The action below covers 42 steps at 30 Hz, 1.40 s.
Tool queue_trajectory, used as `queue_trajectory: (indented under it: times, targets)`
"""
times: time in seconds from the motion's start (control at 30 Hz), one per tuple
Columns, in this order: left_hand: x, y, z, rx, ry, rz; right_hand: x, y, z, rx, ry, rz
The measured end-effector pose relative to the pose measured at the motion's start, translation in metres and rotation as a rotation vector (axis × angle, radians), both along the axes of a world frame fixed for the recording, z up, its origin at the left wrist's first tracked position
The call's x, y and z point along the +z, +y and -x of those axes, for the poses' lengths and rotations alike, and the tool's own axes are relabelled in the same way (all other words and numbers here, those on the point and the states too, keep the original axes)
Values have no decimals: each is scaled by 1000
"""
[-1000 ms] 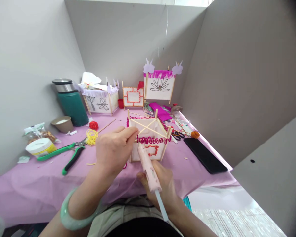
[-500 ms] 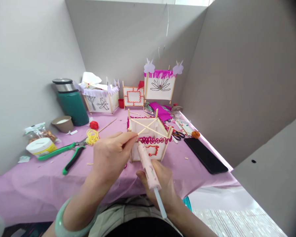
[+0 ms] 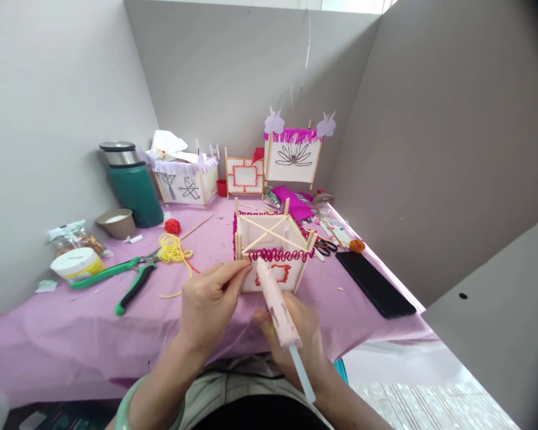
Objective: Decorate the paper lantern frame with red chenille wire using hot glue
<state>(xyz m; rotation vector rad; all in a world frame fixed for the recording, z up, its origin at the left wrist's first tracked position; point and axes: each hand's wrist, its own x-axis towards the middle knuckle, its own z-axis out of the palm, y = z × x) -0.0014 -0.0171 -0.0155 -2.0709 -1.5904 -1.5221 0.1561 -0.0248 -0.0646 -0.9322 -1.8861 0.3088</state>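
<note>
A small lantern-like box (image 3: 305,272) of wooden sticks and white panels stands before me, magenta yarn (image 3: 280,255) waving along its upper edge and a red yarn outline on its front. Two thin sticks cross over its top. My right hand (image 3: 302,325) grips a pale pink hot glue gun (image 3: 275,298), a glue stick (image 3: 302,373) jutting from its rear. The nozzle is by the front panel's upper edge. My left hand (image 3: 213,298) is closed in a pinch at the box's front left corner; anything between its fingertips is too small to make out.
Left lie yellow yarn (image 3: 173,248), green-handled pliers (image 3: 137,286), a tub (image 3: 76,266), a cup (image 3: 116,222) and a teal bottle (image 3: 134,194). Right are a black phone (image 3: 374,283) and scissors (image 3: 326,246). Decorated boxes (image 3: 186,185) and a panel (image 3: 293,158) stand behind.
My left hand has moved down from the box's top edge to its front left corner. The glue gun has shifted slightly right and down. More yellow yarn strands show beside my left hand.
</note>
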Motion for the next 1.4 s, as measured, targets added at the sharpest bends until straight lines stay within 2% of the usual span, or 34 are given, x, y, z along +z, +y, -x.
queue_trajectory:
  times: [0.37, 0.67, 0.97, 1.2, 1.4]
  targets:
    - [-14, 3, -2, 39, -139, -21, 12, -1, 3, 153, 156, 175]
    - [-17, 5, -3, 40, -163, 4, 12, 1, 5, 138, 132, 175]
    - [-19, 4, -3, 29, -201, 28, 10, 0, 3, 56, 60, 140]
    - [-17, 4, -6, 19, -142, 2, 11, 0, 6, 103, 53, 123]
    - [-17, 3, -6, 30, -145, 9, 11, 3, 9, 44, 12, 78]
